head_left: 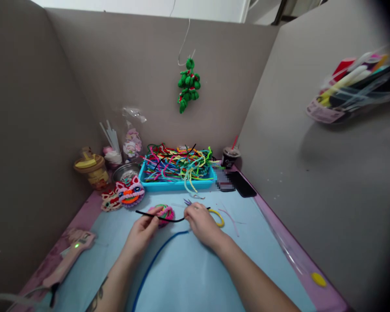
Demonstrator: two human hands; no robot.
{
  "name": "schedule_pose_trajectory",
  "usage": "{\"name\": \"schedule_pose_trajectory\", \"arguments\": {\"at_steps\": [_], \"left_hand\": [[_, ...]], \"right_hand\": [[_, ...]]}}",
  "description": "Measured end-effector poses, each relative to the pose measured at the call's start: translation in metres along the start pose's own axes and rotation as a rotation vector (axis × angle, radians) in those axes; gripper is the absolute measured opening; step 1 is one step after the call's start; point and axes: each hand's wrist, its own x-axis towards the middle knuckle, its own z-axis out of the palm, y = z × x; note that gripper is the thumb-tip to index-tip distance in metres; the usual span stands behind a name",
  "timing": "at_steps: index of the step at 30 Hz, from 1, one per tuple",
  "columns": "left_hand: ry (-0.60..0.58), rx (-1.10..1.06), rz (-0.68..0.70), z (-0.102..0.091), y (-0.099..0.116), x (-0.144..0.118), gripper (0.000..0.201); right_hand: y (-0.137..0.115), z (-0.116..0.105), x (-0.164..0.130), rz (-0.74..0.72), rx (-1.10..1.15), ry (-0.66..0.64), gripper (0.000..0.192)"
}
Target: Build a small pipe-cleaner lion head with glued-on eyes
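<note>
Over mat | left hand, right hand pinching black pipe cleaner

black pipe cleaner: fuzzy | tray: glossy blue plastic | mat: smooth, matt

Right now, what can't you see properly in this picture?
- Head view: the blue pipe cleaner runs off the bottom edge, so its end is cut off.
- Head view: a thing beside the black phone is blurred out.
- Head view: the right hand covers part of the yellow ring and the black pipe cleaner.
- Head view: the pens in the pouch at right are smeared.
</note>
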Motion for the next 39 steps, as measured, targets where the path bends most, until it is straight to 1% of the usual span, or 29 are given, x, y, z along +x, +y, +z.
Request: {"name": "schedule_pose_trajectory", "arguments": {"at_steps": [3,5,7,9,12,14,16,18,19,20,22,24,26,28,31,33,35,36,39], "left_hand": [[0.002,-0.142,-0.034,-0.005,-0.009,0.000,0.048],[0.086,-0.213,-0.003,-0.009,-0.011,0.002,0.041],[0.220,-0.332,0.045,-0.015,-0.009,0.005,0.033],[0.321,-0.525,0.090,-0.024,-0.002,0.009,0.025],[0.406,-0.811,0.129,-0.046,0.008,0.015,0.014],[0.556,-0.960,0.207,-0.063,0.010,0.018,0.021],[0.671,-1.021,0.306,-0.079,0.008,0.019,0.024],[0.679,-1.001,0.392,-0.091,0.005,0.018,0.020],[0.669,-0.995,0.410,-0.094,0.004,0.017,0.017],[0.657,-1.003,0.402,-0.095,0.003,0.017,0.015],[0.657,-1.059,0.328,-0.094,0.004,0.017,0.016],[0.687,-1.129,0.228,-0.088,0.007,0.018,0.024],[0.703,-1.167,0.159,-0.081,0.011,0.020,0.031],[0.701,-1.181,0.116,-0.077,0.013,0.022,0.034],[0.723,-1.222,0.077,-0.076,0.009,0.023,0.038],[0.710,-1.247,0.088,-0.079,0.001,0.024,0.038],[0.677,-1.235,0.144,-0.084,-0.009,0.025,0.033],[0.668,-1.219,0.180,-0.086,-0.013,0.026,0.030],[0.711,-1.160,0.257,-0.090,-0.019,0.028,0.024]], "right_hand": [[-0.005,0.008,-0.002,-0.011,-0.045,-0.057,0.016],[-0.003,0.009,-0.002,-0.012,-0.072,-0.071,0.016],[0.003,0.008,-0.002,0.002,-0.079,-0.062,0.020],[0.010,0.006,-0.002,0.033,-0.048,-0.025,0.023],[0.020,0.005,-0.002,0.099,0.108,0.098,0.025],[0.025,0.004,-0.001,0.174,0.335,0.215,0.025],[0.026,0.003,0.001,0.276,0.717,0.323,0.024],[0.024,0.000,0.004,0.365,1.168,0.384,0.029],[0.023,-0.002,0.005,0.396,1.362,0.396,0.034],[0.021,-0.004,0.007,0.421,1.511,0.404,0.039],[0.021,-0.007,0.008,0.479,1.673,0.425,0.044],[0.022,-0.009,0.009,0.536,1.725,0.450,0.041],[0.024,-0.008,0.008,0.566,1.724,0.474,0.031],[0.025,-0.008,0.007,0.564,1.681,0.512,0.025],[0.020,-0.007,0.007,0.539,1.582,0.546,0.023],[0.014,-0.006,0.010,0.523,1.549,0.536,0.024],[0.006,-0.005,0.019,0.518,1.523,0.536,0.025],[0.003,-0.004,0.027,0.514,1.504,0.547,0.025],[-0.009,-0.004,0.062,0.500,1.438,0.587,0.022]]}}
